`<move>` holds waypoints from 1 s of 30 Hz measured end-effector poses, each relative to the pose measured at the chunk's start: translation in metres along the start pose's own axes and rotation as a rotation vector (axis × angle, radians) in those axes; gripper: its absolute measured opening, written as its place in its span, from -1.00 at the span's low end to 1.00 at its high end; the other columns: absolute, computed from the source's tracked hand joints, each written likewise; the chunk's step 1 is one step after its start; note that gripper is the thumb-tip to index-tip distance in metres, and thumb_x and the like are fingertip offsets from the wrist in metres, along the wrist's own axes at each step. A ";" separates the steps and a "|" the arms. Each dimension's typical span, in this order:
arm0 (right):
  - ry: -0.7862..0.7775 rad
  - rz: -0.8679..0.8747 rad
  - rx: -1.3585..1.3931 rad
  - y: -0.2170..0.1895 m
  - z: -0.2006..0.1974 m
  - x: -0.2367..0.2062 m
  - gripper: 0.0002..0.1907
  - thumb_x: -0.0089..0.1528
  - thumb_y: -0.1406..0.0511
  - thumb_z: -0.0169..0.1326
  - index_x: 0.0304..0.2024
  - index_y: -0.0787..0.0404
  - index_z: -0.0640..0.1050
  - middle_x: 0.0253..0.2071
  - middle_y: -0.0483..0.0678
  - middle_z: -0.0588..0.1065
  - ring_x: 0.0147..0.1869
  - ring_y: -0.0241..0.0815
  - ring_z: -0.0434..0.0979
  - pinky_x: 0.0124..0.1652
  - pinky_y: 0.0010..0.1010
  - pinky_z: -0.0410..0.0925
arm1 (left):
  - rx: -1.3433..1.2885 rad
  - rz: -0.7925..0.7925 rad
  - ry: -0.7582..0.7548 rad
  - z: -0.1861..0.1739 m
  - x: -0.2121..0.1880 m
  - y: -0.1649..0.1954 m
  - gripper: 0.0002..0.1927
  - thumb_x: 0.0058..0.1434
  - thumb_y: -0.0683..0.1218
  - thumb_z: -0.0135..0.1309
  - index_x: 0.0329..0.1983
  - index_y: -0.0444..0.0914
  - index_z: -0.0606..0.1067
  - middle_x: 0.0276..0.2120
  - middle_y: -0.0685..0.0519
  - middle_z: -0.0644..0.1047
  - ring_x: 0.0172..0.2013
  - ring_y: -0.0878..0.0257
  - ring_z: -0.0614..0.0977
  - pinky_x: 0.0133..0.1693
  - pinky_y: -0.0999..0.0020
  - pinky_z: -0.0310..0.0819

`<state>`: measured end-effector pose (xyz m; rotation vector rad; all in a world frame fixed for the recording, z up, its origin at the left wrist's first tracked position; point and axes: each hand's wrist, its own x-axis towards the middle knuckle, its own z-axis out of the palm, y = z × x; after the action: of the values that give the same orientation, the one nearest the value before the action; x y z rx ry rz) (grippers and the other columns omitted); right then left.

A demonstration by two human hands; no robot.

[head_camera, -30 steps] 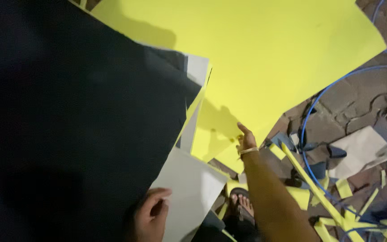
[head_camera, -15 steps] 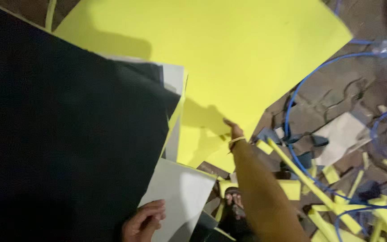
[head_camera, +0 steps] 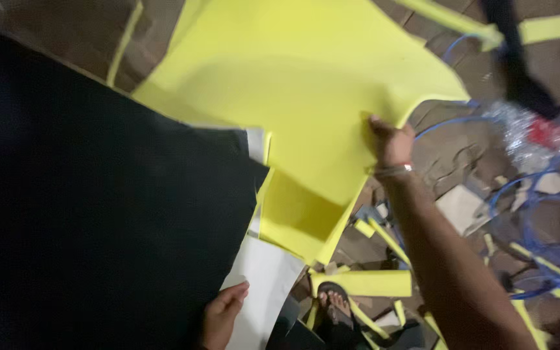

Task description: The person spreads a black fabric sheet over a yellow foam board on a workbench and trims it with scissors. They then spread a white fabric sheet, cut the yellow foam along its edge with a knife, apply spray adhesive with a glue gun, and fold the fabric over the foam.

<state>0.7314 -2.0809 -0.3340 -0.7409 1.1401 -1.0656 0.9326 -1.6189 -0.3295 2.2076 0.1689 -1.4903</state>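
so my right hand (head_camera: 391,141) is pinching the edge of the big yellow foam sheet (head_camera: 306,97) lying over the black sheet (head_camera: 85,214); left hand (head_camera: 223,314) is curled onto the white sheet (head_camera: 264,279) below; looks mid-lift; next I'd need a steady pull clear of the stack

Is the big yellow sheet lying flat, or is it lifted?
Lifted at one edge. The right hand grips the edge of the yellow sheet and raises it, showing another yellow layer in shadow beneath.
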 end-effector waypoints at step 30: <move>0.969 -0.380 0.568 -0.454 -0.167 -0.875 -0.57 0.27 0.27 0.04 0.17 0.31 0.41 0.07 0.11 0.53 0.09 -0.02 0.60 0.01 -0.20 0.50 | -0.042 0.669 -1.432 0.003 -0.689 -0.016 -0.26 0.14 0.32 -0.14 0.27 -0.20 0.29 0.20 -0.08 0.39 0.10 -0.07 0.43 0.07 -0.08 0.30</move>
<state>0.3945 -1.4116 0.3270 0.0723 1.3947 -2.0798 0.6466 -1.4989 0.2863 0.5878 -0.8646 -2.1112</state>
